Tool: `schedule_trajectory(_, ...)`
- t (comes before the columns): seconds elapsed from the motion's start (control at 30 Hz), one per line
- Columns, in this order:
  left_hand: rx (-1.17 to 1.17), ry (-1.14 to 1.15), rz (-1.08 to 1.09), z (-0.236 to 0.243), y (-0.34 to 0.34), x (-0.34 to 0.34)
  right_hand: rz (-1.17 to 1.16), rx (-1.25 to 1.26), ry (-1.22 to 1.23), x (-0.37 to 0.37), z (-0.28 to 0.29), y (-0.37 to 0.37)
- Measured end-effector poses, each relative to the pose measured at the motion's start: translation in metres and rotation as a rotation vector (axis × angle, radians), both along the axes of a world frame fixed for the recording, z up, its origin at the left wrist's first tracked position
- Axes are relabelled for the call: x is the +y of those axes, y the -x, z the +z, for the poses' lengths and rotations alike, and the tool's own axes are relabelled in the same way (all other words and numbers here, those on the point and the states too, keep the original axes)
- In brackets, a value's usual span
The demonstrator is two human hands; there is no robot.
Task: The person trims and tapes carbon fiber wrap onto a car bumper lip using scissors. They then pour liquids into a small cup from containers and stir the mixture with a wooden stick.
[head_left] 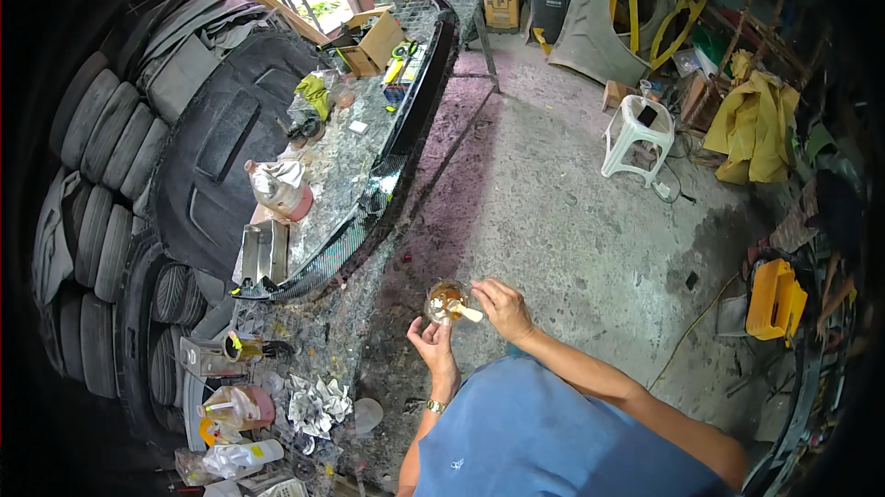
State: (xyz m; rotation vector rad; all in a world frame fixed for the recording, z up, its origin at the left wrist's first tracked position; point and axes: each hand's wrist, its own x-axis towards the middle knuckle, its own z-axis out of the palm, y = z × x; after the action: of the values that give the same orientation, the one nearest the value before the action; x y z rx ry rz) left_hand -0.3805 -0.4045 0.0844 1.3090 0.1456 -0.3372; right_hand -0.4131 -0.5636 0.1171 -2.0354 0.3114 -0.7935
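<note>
Low in the middle, my left hand (433, 342) grips a small clear cup (444, 294) from its near side. Amber liquid shows inside, and a pale, flat-ended handle (467, 312) slants out over the rim toward the right. The part of that handle down in the cup is hard to make out. Just right of the cup, my right hand (503, 309) has its fingers bent and drawn together near the rim; anything between them is too small to tell. A long, curved, glossy black woven-pattern part (392, 165) lies along the bench edge, ahead and to the left.
On the stained bench (336, 165) stand a pink-bottomed jug (288, 193), a metal tin (265, 253) and a cardboard box (378, 41). Crumpled paper (318, 405) and bottles lie nearer. Stacked tyres (97, 243) line the left; a white stool (638, 137) stands right.
</note>
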Motion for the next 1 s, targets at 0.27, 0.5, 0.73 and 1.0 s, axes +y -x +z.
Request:
schedule_trajectory(0.27,-0.11,0.049,-0.014,0.002,0.003,-0.007,-0.017,0.185,0.056,0.0,0.023,0.001)
schedule_trajectory(0.5,-0.183,0.085,-0.034,-0.003,0.002,-0.007,0.061,0.3,-0.048,-0.006,0.026,-0.001)
schedule_trajectory(0.73,-0.04,0.118,-0.027,-0.012,-0.008,-0.001,0.138,0.206,-0.224,-0.009,0.017,-0.008)
schedule_trajectory(1.0,0.058,0.173,-0.046,-0.011,-0.009,0.009,-0.039,0.136,-0.435,-0.052,-0.007,0.012)
